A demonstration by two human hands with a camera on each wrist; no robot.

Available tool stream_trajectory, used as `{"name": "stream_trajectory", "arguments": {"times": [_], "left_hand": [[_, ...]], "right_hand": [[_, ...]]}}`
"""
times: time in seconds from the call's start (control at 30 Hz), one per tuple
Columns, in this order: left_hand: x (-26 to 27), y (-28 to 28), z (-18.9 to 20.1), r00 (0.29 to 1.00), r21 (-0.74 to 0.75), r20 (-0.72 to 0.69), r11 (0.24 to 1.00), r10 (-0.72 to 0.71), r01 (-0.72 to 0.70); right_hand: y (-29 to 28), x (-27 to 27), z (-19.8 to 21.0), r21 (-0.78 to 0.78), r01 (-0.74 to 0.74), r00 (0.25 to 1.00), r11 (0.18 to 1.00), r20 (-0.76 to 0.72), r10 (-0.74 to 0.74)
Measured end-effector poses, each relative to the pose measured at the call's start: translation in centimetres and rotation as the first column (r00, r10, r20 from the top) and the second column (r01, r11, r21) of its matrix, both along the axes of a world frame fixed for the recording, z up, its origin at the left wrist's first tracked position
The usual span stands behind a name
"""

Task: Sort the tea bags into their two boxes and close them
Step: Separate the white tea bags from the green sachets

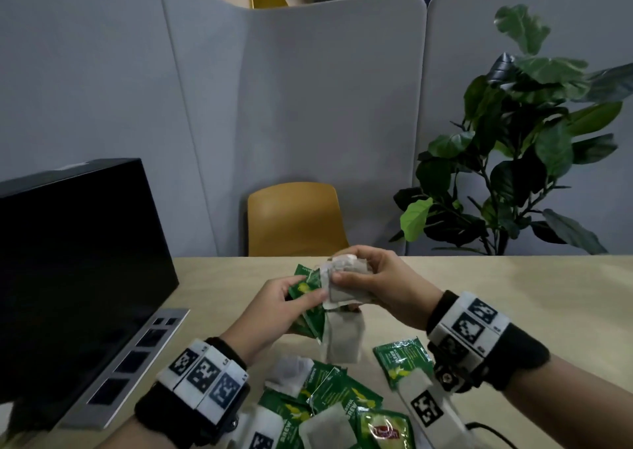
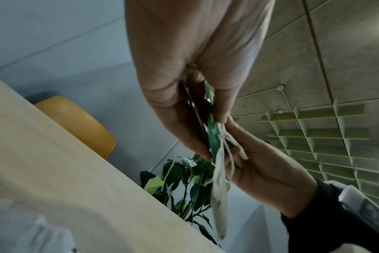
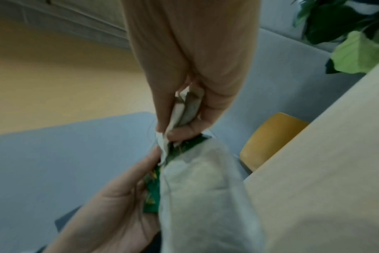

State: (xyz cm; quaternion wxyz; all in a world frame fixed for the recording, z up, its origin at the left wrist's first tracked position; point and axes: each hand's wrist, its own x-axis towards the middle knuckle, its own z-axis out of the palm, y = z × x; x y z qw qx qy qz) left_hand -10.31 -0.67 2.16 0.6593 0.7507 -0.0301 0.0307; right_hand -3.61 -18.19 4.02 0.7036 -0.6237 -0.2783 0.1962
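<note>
- While both hands are up over the table [image 1: 513, 294], I'd begin at the left: the black box [image 1: 78, 260] stands there, and no tea box shows in any view.
- My left hand [image 1: 274, 308] pinches a fan of green sachets [image 1: 306, 289]; I'd keep the thumb flat so none slide.
- My right hand [image 1: 376, 284] is curled round the white tea bags [image 1: 346, 277], one dangling bag [image 1: 344, 340] below; I'd ease the two sorts apart gently, minding tangled strings.
- The loose pile [image 1: 339, 411] waits near the wrists, still mixed.
</note>
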Motion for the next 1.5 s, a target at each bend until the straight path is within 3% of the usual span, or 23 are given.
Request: {"name": "stream_trajectory", "arguments": {"times": [0.1, 0.2, 0.33, 0.43, 0.5, 0.6, 0.63, 0.7, 0.8, 0.9, 1.0, 1.07, 1.17, 1.2, 1.27, 1.33, 1.4, 1.43, 1.47, 1.5], "left_hand": [[-0.7, 1.2, -0.2, 0.999, 0.005, -0.003, 0.999, 0.048, -0.048], [-1.2, 2.4, -0.4, 0.987, 0.092, 0.018, 0.983, 0.16, -0.161], [-1.6, 3.3, -0.5, 0.974, 0.219, 0.043, 0.95, 0.22, -0.225], [-1.7, 4.6, 0.0, 0.972, 0.071, -0.066, 0.973, 0.224, -0.219], [-1.9, 5.6, 0.3, 0.96, -0.015, -0.131, 0.967, 0.249, -0.253], [-2.4, 7.7, 0.3, 0.952, -0.1, -0.197, 0.961, 0.235, -0.258], [-2.7, 8.3, 0.1, 0.953, -0.129, -0.222, 0.962, 0.208, -0.24], [-3.2, 9.5, -0.4, 0.947, -0.126, -0.267, 0.967, 0.18, -0.22], [-3.6, 11.3, -1.5, 0.924, -0.024, -0.329, 0.976, 0.195, -0.215], [-3.2, 13.0, -3.0, 0.88, 0.031, -0.417, 0.971, 0.227, -0.236], [-1.9, 13.9, -4.1, 0.833, 0.102, -0.452, 0.946, 0.32, -0.309], [-1.0, 14.3, -4.7, 0.817, 0.284, -0.386, 0.898, 0.429, -0.337], [-0.4, 14.6, -5.2, 0.814, 0.664, -0.288, 0.717, 0.505, -0.21], [-0.4, 14.7, -5.4, 0.815, 0.729, -0.286, 0.667, 0.503, -0.156], [-0.2, 14.8, -5.7, 0.814, 0.781, -0.306, 0.62, 0.493, -0.082], [-0.2, 14.7, -5.8, 0.815, 0.817, -0.304, 0.575, 0.493, -0.043], [0.0, 14.5, -5.8, 0.815, 0.883, -0.276, 0.469, 0.509, 0.006], [0.1, 14.4, -5.8, 0.813, 0.913, -0.263, 0.406, 0.52, 0.036], [0.1, 14.3, -5.6, 0.81, 0.934, -0.258, 0.35, 0.526, 0.071], [0.1, 14.1, -5.4, 0.809, 0.949, -0.256, 0.298, 0.529, 0.105]], "right_hand": [[0.5, 0.0, -0.3, 0.08, 0.131, 0.991, 0.988, -0.027, -0.13], [-0.2, 0.3, -0.7, 0.059, 0.074, 0.987, 0.996, -0.15, -0.064], [-0.7, 0.7, -1.6, -0.293, -0.141, 0.989, 0.946, -0.093, 0.118], [-0.2, 1.0, -2.5, -0.518, -0.269, 0.963, 0.812, -0.141, 0.229], [0.8, 1.0, -3.1, -0.677, -0.284, 0.952, 0.678, -0.116, 0.283], [3.5, 0.6, -4.1, -0.923, -0.143, 0.898, 0.356, 0.03, 0.439], [4.4, 0.4, -4.5, -0.958, -0.071, 0.864, 0.278, 0.08, 0.497], [5.5, 0.3, -4.8, -0.976, 0.077, 0.797, 0.203, 0.182, 0.576], [5.4, 1.0, -4.5, -0.969, 0.152, 0.726, 0.196, 0.244, 0.643], [4.7, 1.8, -4.2, -0.971, 0.093, 0.728, 0.22, 0.217, 0.65], [4.4, 2.0, -4.6, -0.966, -0.005, 0.777, 0.257, 0.158, 0.609], [4.7, 2.0, -5.1, -0.968, -0.004, 0.769, 0.25, 0.157, 0.62], [4.5, 2.8, -5.1, -0.966, -0.038, 0.781, 0.256, 0.131, 0.611], [4.1, 3.5, -4.8, -0.945, -0.108, 0.824, 0.309, 0.089, 0.559], [2.8, 5.2, -3.9, -0.852, -0.181, 0.921, 0.491, 0.028, 0.388], [0.9, 7.2, -3.1, -0.748, -0.087, 0.989, 0.658, 0.014, 0.147], [-0.9, 9.0, -3.1, -0.69, 0.04, 0.999, 0.723, 0.01, -0.045], [-1.6, 9.9, -3.6, -0.707, 0.088, 0.995, 0.702, 0.028, -0.096], [-2.2, 10.5, -4.1, -0.768, 0.14, 0.99, 0.625, 0.087, -0.115], [-2.8, 11.0, -4.4, -0.845, 0.194, 0.981, 0.498, 0.175, -0.086]]}}
